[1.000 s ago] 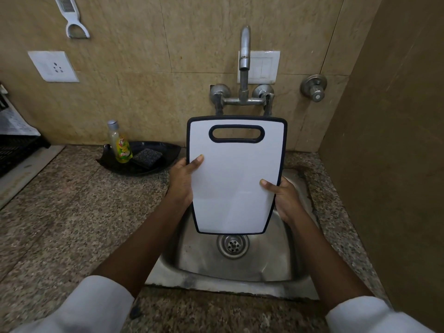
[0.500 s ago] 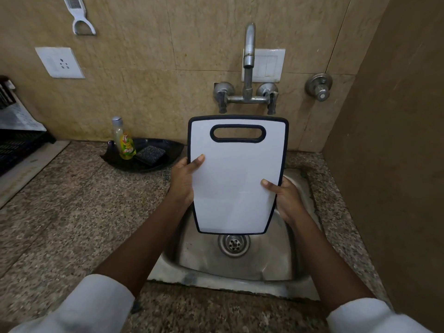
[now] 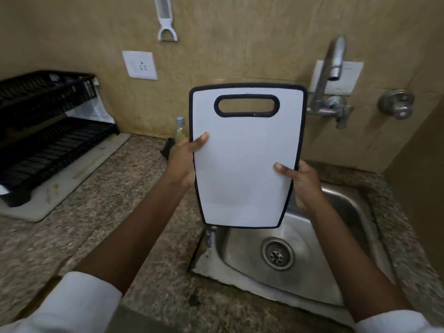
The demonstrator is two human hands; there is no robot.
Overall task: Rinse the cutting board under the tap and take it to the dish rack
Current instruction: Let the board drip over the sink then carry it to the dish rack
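A black dish rack (image 3: 48,131) was seen at the surface's (image 3: 108,200) left edge. The white cutting board (image 3: 245,159) was held upright over the sink's (image 3: 336,248) left rim, clamped by the left hand (image 3: 185,162) and the right hand (image 3: 302,183), left of the tap (image 3: 332,66).

White cutting board (image 3: 245,164), black rim, over steel-grey sink (image 3: 341,212).
Speckled brown-grey granite counter (image 3: 115,203); black dish rack (image 3: 48,138) far left; beige wall tiles (image 3: 240,44); white sleeves (image 3: 79,301).
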